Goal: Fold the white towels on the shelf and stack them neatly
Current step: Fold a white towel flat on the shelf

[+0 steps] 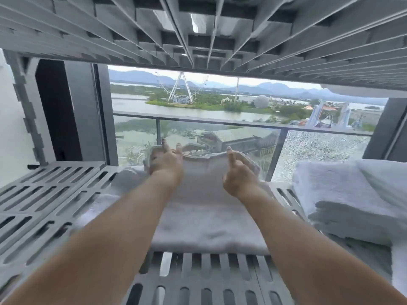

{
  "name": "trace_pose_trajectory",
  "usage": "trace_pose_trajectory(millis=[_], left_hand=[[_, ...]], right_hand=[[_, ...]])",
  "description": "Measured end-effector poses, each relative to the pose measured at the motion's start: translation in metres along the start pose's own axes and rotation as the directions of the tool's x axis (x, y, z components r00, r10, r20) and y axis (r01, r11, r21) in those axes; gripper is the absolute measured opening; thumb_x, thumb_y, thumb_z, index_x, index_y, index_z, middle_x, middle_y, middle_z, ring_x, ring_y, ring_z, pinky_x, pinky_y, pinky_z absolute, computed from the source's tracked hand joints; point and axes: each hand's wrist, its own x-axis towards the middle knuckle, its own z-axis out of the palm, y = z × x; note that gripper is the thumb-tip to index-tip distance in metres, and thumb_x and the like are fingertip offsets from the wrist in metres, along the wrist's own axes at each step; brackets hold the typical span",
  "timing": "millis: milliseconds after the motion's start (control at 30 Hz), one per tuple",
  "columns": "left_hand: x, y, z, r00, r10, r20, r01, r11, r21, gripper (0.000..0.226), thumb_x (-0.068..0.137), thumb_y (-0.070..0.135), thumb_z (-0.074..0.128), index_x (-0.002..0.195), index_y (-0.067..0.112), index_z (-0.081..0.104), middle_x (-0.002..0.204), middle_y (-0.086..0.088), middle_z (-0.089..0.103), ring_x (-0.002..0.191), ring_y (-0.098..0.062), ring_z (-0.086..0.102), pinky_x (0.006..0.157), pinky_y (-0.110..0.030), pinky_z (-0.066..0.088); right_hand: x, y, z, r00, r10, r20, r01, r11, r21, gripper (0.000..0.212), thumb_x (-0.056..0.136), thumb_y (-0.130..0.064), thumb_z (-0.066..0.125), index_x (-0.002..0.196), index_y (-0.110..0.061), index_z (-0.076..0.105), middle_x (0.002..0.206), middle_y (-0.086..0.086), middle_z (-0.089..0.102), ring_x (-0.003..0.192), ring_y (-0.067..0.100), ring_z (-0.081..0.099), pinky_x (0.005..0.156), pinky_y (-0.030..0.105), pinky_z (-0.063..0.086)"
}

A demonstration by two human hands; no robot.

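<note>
Single view from a head-worn wide-angle camera, with no second view to overlap. It sits at shelf height, looking forward and slightly down between two tiers. The slotted grey shelf [55, 194] fills the lower half and the underside of the upper shelf [198, 29] fills the top third. Very near: both forearms run in from the bottom corners. The left hand [165, 161] and right hand [239, 175] sit just below frame centre, at the far edge of the white towel [204, 216]. The towel stack [341, 194] is cut by the right edge. The camera faces out through the open shelf back to a glass balcony railing [220, 123] and a distant Ferris wheel [181, 89]. Lines bend at the frame edges.
</note>
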Motion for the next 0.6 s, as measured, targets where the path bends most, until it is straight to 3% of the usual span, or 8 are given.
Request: trace_pose_trajectory(millis=[33,100,200,233,333,400,500,600], left_hand=[[0.002,0.004,0.015,0.999,0.034,0.024,-0.034,0.999,-0.018,0.078,0.094,-0.007,0.029,0.160,0.019,-0.003,0.165,-0.021,-0.015,0.147,-0.045,0.023,0.099,-0.052,0.046],[0.003,0.006,0.046,0.993,0.097,0.075,-0.094,0.995,-0.033,0.082,0.092,-0.009,0.031,0.160,0.025,0.001,0.166,-0.013,-0.016,0.151,-0.039,0.016,0.098,-0.051,0.046],[0.005,-0.001,0.069,0.978,0.109,0.180,-0.112,0.994,0.006,0.048,0.101,0.017,0.038,0.149,0.023,0.036,0.164,-0.014,0.016,0.148,-0.032,0.024,0.109,-0.051,0.036],[0.006,-0.006,0.073,0.977,0.099,0.187,-0.108,0.993,0.037,0.045,0.102,0.023,0.036,0.147,0.021,0.040,0.164,-0.015,0.016,0.151,-0.032,0.017,0.115,-0.053,0.029],[0.015,-0.025,0.078,0.987,0.013,0.160,-0.049,0.974,0.221,0.054,0.100,0.011,0.030,0.153,0.019,0.037,0.165,-0.017,-0.016,0.151,-0.039,-0.019,0.121,-0.060,-0.003],[0.024,-0.042,0.074,0.984,-0.158,0.079,0.122,0.932,0.340,0.062,0.097,0.004,0.025,0.159,0.015,0.020,0.160,-0.019,-0.031,0.144,-0.044,-0.032,0.118,-0.062,-0.013],[0.027,-0.051,0.070,0.958,-0.284,-0.038,0.280,0.904,0.323,0.075,0.091,-0.004,0.020,0.161,0.018,0.002,0.155,-0.027,-0.036,0.142,-0.051,-0.031,0.116,-0.068,-0.010],[0.019,-0.033,0.075,0.973,-0.231,0.011,0.214,0.920,0.328,0.066,0.093,0.002,0.031,0.157,0.020,0.028,0.158,-0.028,-0.028,0.144,-0.053,-0.024,0.114,-0.070,-0.003]], right_hand=[[0.004,0.007,0.012,0.994,-0.091,0.055,0.093,0.996,-0.019,0.079,0.092,-0.012,0.048,0.158,-0.026,0.006,0.155,0.006,0.038,0.146,0.026,0.032,0.117,0.041,0.029],[0.007,0.024,0.038,0.972,-0.205,0.117,0.215,0.973,-0.080,0.072,0.095,-0.017,0.049,0.157,-0.024,0.014,0.161,0.005,0.030,0.152,0.022,0.020,0.125,0.040,0.011],[0.008,0.040,0.062,0.960,-0.089,0.264,0.095,0.995,-0.007,0.044,0.099,-0.028,0.043,0.141,-0.016,0.044,0.148,0.007,0.045,0.137,0.027,0.040,0.114,0.039,0.032],[0.007,0.040,0.064,0.955,-0.069,0.288,0.079,0.997,-0.023,0.038,0.100,-0.030,0.041,0.133,-0.014,0.051,0.140,0.009,0.051,0.128,0.029,0.047,0.107,0.040,0.040],[0.003,0.041,0.064,0.971,-0.077,0.224,0.099,0.991,-0.089,0.032,0.101,-0.032,0.039,0.118,-0.014,0.059,0.123,0.010,0.059,0.113,0.030,0.055,0.094,0.041,0.047],[-0.001,0.042,0.066,0.972,-0.089,0.216,0.109,0.991,-0.079,0.036,0.101,-0.034,0.035,0.119,-0.013,0.058,0.127,0.010,0.057,0.117,0.030,0.052,0.098,0.040,0.044],[-0.005,0.041,0.064,0.991,-0.030,0.131,0.031,0.999,-0.005,0.034,0.099,-0.035,0.040,0.115,-0.015,0.063,0.122,0.008,0.062,0.113,0.030,0.058,0.095,0.037,0.046],[-0.008,0.033,0.062,0.999,-0.043,0.013,0.043,0.999,-0.022,0.032,0.100,-0.033,0.042,0.109,-0.016,0.067,0.111,0.008,0.066,0.103,0.030,0.062,0.087,0.036,0.049]])
